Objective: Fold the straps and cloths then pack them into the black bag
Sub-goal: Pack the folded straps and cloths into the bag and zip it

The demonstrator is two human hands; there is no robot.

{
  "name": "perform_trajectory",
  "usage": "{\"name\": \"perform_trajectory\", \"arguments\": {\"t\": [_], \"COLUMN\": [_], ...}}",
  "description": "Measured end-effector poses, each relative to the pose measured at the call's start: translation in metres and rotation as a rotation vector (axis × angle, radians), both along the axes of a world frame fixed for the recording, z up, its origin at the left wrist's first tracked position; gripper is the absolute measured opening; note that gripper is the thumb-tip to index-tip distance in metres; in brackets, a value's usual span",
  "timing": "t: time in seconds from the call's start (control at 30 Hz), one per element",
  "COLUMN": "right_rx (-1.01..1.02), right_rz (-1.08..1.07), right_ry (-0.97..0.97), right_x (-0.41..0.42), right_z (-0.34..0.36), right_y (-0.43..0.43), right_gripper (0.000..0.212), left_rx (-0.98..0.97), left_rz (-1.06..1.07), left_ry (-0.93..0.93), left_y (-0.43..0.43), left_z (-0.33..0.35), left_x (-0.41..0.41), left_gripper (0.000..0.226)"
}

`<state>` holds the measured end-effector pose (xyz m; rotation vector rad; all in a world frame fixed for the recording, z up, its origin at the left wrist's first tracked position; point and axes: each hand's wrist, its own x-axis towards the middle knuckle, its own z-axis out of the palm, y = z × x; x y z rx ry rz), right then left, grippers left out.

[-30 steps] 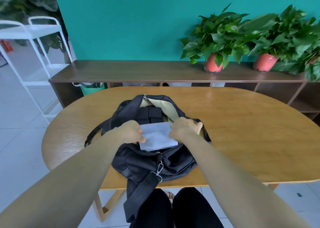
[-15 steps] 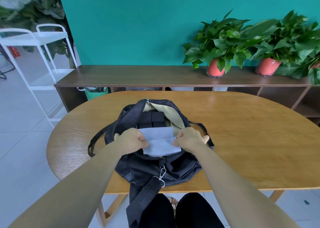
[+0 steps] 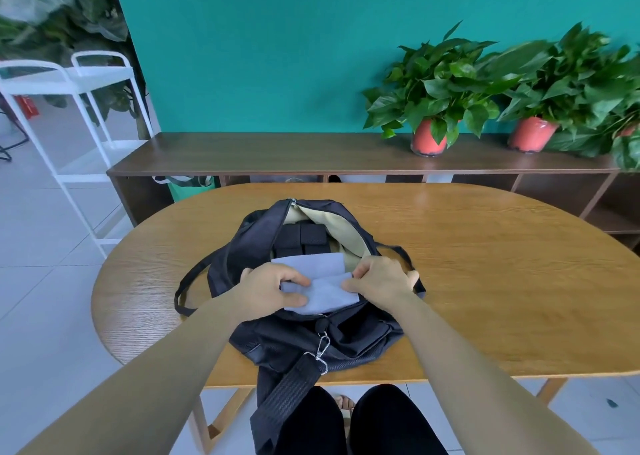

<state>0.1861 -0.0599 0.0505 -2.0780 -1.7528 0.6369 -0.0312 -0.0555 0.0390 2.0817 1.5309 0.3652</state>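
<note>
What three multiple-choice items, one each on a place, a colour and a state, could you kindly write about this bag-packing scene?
1. Where does the bag sit? A on the table; B on a chair; C on the floor.
2. What colour is the cloth? A red; B pale blue-grey; C green.
3. How is the bag's top? A zipped shut; B tied; C open.
Answers: 1 A, the wooden top lies under it. 2 B, seen between the left hand and right hand holding it. 3 C, its pale lining and the straps inside show.
</note>
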Motion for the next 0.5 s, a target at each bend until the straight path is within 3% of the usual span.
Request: {"name": "perform_trajectory", "arguments": {"t": [0.17,0.37,0.5], "right_rx": [0.337,0.172,0.126], "right_rz": [0.283,0.487,0.472], "right_ry": [-0.202,-0.322,-0.309], "right_x": [0.000,-0.003,-0.003], "right_z": [-0.003,-0.016,-0.018], "right_y": [-0.010,-0.010,-0.006], "right_gripper": [0.030,0.028,0.027], "left_rx": [-0.104,-0.162,-0.036], "left_rz": [-0.065,-0.129,-0.086], "left_ry": [-0.057,-0.097,0.079], "left_y": [0.002,0.008,0.007], "left_z": [0.001,-0.009,-0.011], "left_x": [-0.005,-0.014,-0.010], "left_gripper": [0.032,0.030,0.028]}}
